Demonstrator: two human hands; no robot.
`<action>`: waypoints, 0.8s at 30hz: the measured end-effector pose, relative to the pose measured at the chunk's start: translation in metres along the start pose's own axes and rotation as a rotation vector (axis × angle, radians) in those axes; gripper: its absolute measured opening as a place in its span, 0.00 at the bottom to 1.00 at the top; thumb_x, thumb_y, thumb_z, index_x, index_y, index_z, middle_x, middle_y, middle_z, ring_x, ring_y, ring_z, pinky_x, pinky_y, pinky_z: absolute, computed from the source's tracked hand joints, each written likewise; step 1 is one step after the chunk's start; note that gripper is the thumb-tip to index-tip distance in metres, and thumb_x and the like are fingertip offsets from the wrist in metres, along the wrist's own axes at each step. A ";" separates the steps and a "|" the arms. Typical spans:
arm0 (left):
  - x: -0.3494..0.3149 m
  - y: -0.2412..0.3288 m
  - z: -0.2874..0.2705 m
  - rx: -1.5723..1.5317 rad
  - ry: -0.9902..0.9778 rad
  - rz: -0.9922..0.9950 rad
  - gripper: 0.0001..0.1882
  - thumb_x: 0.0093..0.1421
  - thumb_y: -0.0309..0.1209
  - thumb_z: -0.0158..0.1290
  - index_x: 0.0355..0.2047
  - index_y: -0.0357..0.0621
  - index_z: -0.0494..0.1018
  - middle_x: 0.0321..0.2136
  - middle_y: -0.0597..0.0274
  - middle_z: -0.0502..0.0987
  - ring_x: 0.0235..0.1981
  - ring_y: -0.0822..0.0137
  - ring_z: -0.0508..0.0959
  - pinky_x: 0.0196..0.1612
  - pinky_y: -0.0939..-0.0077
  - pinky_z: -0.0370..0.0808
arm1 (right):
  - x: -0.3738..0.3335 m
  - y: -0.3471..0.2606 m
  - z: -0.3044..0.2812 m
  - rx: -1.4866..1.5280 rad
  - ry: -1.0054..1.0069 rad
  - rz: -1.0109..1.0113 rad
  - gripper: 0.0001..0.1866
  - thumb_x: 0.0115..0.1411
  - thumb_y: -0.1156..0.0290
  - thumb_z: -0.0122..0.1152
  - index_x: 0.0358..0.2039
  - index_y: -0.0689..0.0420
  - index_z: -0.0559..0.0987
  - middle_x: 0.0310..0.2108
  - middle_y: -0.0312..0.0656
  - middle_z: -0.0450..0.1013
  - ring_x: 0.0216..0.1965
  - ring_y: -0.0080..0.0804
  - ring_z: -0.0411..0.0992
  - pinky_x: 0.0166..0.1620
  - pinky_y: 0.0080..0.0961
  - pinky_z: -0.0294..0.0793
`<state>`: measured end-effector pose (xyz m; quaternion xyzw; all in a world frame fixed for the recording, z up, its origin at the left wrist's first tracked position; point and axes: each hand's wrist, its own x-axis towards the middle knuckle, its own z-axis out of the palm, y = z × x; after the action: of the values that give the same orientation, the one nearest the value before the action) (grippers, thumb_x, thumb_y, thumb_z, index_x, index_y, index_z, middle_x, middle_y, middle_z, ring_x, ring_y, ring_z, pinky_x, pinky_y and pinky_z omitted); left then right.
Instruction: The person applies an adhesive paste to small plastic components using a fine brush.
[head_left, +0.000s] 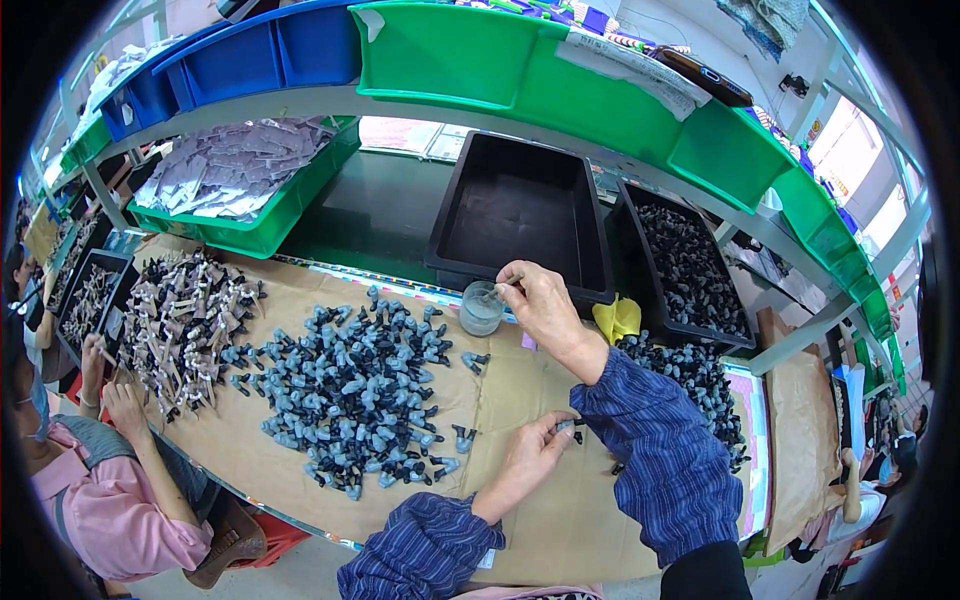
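My right hand [542, 303] is closed, pinching a thin stick-like tool whose tip goes down into a small clear jar [481, 312] of greyish liquid. I cannot make out whether the tool is a brush. Nearer to me, my left hand [528, 452] grips a small grey-and-black plastic part [568, 425] between thumb and fingers. A big heap of similar blue-grey and black parts [350, 385] covers the brown paper left of my hands. To the right, beside my right forearm, lies a pile of dark parts [690, 385].
Behind the jar stands a black tray [520, 200]; another black bin [690, 265] holds dark parts. A yellow cloth [617, 319] lies near my right wrist. Green bins [450, 55] line the shelf above. A co-worker in pink [110, 490] sits left, by a beige-and-black pile [185, 325].
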<state>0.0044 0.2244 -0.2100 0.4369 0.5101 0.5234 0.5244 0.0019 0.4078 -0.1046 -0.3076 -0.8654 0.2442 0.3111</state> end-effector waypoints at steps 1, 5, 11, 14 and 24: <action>0.000 0.000 0.000 -0.002 0.003 0.004 0.16 0.69 0.31 0.56 0.54 0.36 0.78 0.30 0.53 0.85 0.28 0.70 0.81 0.34 0.71 0.77 | -0.001 0.000 -0.001 0.005 0.005 -0.013 0.06 0.61 0.77 0.63 0.37 0.66 0.80 0.35 0.52 0.79 0.37 0.50 0.79 0.43 0.41 0.77; 0.002 -0.002 0.001 -0.034 0.007 -0.008 0.16 0.69 0.31 0.56 0.54 0.36 0.78 0.29 0.53 0.84 0.29 0.70 0.81 0.35 0.71 0.77 | -0.010 -0.001 -0.005 0.079 0.016 -0.101 0.07 0.60 0.79 0.64 0.39 0.65 0.80 0.36 0.51 0.79 0.37 0.48 0.80 0.41 0.40 0.78; 0.001 -0.003 0.002 0.001 0.041 0.062 0.15 0.68 0.31 0.56 0.52 0.37 0.79 0.27 0.56 0.82 0.25 0.71 0.78 0.32 0.70 0.75 | -0.021 0.005 -0.024 -0.066 -0.168 -0.398 0.14 0.56 0.85 0.65 0.44 0.64 0.81 0.44 0.47 0.81 0.46 0.49 0.80 0.47 0.35 0.82; 0.002 -0.006 0.003 -0.006 0.054 0.045 0.15 0.67 0.31 0.57 0.51 0.38 0.80 0.25 0.56 0.81 0.23 0.70 0.76 0.30 0.68 0.74 | -0.026 0.005 -0.033 -0.262 -0.311 -0.540 0.19 0.50 0.85 0.66 0.45 0.62 0.81 0.48 0.47 0.80 0.49 0.50 0.79 0.50 0.40 0.82; 0.005 -0.001 -0.003 0.104 0.028 0.055 0.17 0.67 0.32 0.59 0.53 0.38 0.79 0.26 0.62 0.80 0.25 0.74 0.75 0.32 0.74 0.75 | -0.031 -0.010 -0.042 -0.564 -0.433 -0.763 0.09 0.56 0.75 0.58 0.37 0.63 0.76 0.47 0.43 0.75 0.48 0.40 0.75 0.49 0.32 0.81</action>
<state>0.0011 0.2293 -0.2121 0.4699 0.5318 0.5165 0.4792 0.0460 0.3895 -0.0819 0.0154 -0.9926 -0.0711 0.0971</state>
